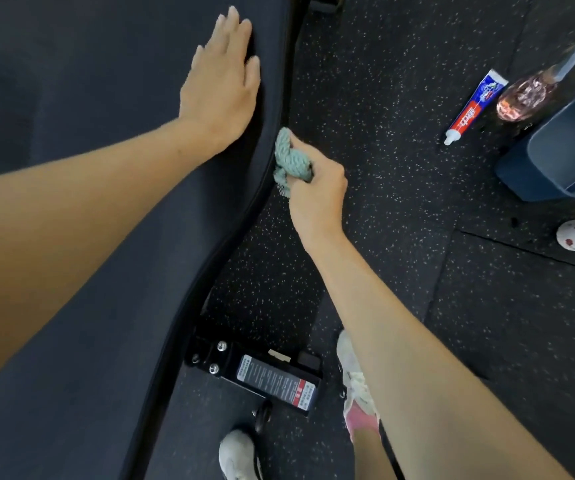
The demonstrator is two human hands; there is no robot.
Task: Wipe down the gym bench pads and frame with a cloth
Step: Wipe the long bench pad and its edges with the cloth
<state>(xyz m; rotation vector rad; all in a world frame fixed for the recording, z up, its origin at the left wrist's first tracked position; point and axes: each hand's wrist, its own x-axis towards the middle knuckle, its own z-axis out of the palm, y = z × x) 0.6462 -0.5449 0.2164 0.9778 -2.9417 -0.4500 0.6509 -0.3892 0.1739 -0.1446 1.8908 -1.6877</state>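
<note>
Gripping a bunched green cloth point(291, 161) in curled fingers, right hand point(314, 188) holds it against the side edge of the bench pad point(88, 81). Left hand point(222, 88) lies flat on the pad, fingers straight, holding nothing. Toothpaste tube point(475, 107) lies on the floor point(383, 237) near a dark bin point(563, 147).

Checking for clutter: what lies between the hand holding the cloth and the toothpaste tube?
Nothing: the head view shows only bare speckled floor between the right hand, gripping the cloth, and the toothpaste tube.
</note>
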